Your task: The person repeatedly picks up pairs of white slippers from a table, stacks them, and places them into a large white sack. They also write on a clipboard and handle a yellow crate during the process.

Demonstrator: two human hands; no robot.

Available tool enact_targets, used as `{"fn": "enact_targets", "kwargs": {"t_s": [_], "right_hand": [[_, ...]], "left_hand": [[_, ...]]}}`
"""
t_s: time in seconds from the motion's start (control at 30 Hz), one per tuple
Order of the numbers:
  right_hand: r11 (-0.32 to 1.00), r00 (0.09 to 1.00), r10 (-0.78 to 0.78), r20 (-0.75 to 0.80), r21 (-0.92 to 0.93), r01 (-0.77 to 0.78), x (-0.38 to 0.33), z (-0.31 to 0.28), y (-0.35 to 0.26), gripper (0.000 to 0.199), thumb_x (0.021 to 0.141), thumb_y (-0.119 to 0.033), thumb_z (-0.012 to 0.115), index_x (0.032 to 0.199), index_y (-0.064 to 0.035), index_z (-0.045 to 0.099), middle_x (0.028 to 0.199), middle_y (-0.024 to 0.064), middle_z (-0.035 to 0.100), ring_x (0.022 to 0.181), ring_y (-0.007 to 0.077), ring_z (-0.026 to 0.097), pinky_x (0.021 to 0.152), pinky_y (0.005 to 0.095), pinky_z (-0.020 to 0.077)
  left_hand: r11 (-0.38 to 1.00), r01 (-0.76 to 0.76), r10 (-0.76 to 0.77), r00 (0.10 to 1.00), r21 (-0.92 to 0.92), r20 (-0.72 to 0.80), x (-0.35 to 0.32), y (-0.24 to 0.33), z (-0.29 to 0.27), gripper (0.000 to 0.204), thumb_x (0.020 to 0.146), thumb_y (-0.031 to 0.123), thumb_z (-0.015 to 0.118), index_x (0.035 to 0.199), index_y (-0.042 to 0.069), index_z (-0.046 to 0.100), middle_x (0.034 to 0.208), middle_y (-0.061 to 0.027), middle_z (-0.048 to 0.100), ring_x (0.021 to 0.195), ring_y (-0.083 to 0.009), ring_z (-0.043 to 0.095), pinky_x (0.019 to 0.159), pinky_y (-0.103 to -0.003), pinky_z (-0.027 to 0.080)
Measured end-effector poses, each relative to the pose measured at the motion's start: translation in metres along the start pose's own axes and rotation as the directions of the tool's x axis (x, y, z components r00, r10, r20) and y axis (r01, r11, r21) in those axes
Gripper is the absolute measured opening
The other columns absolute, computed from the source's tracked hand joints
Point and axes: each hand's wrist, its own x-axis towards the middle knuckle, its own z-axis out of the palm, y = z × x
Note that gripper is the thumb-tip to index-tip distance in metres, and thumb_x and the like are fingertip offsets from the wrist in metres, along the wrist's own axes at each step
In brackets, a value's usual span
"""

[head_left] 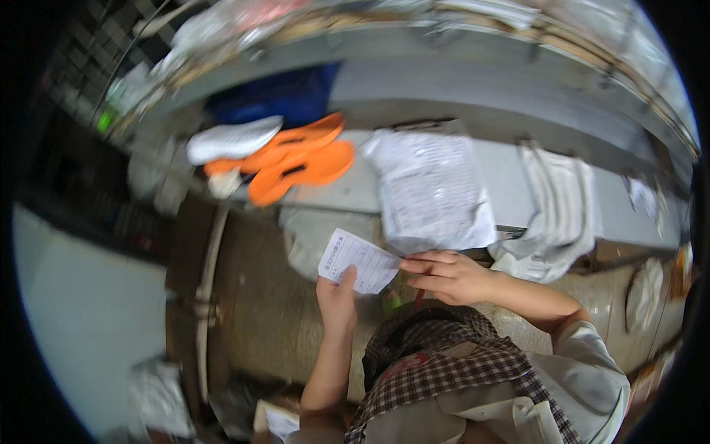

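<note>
My left hand (338, 302) grips a small white printed slip of paper (373, 268), its thumb lying across the front. The slip is held tilted, just this side of the bench edge. Close by its right edge is my right hand (457, 278), fingers stretched out and the fingertips at or very near the paper; I cannot tell whether they touch. Beyond the hands, a stack of printed sheets in a clear sleeve (433, 189) lies on the grey bench (336, 194) and overhangs its front edge.
Orange shoe-sole-shaped pieces (307, 169) and a white one (235, 140) lie at the bench's left, before a dark blue item (285, 95). Whitish knitted cloth (562, 200) hangs over the front edge at right. Plastic-wrapped goods fill an upper shelf. A pale panel (96, 318) stands at far left.
</note>
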Motion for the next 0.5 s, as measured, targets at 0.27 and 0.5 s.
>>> {"fn": "enact_targets", "kwargs": {"t_s": [0.27,0.5], "right_hand": [[0.626,0.447,0.091,0.89,0.298,-0.721,-0.019,0.085,-0.053,0.04,0.082,-0.019,0.06,0.12,-0.013,0.051,0.133,0.0113,0.044,0.108,0.0278,0.054,0.087,0.0336,0.0455],[0.749,0.178,-0.611,0.772,0.636,-0.186,-0.03,0.19,-0.12,0.032,0.086,-0.008,0.044,0.118,-0.0087,0.048,0.121,0.0124,0.048,0.108,0.0298,0.052,0.09,0.0373,0.0433]], "left_hand": [[0.994,-0.092,0.06,0.901,-0.054,-0.429,-0.082,-0.001,-0.092,0.031,0.085,-0.002,0.056,0.115,0.0,0.048,0.106,-0.008,0.061,0.091,-0.0138,0.059,0.074,-0.026,0.048],[0.99,-0.109,0.01,0.705,-0.094,-0.709,-0.193,-0.017,-0.172,0.022,0.086,0.005,0.058,0.107,0.003,0.051,0.087,-0.003,0.063,0.066,-0.0078,0.055,0.052,-0.021,0.042]]}}
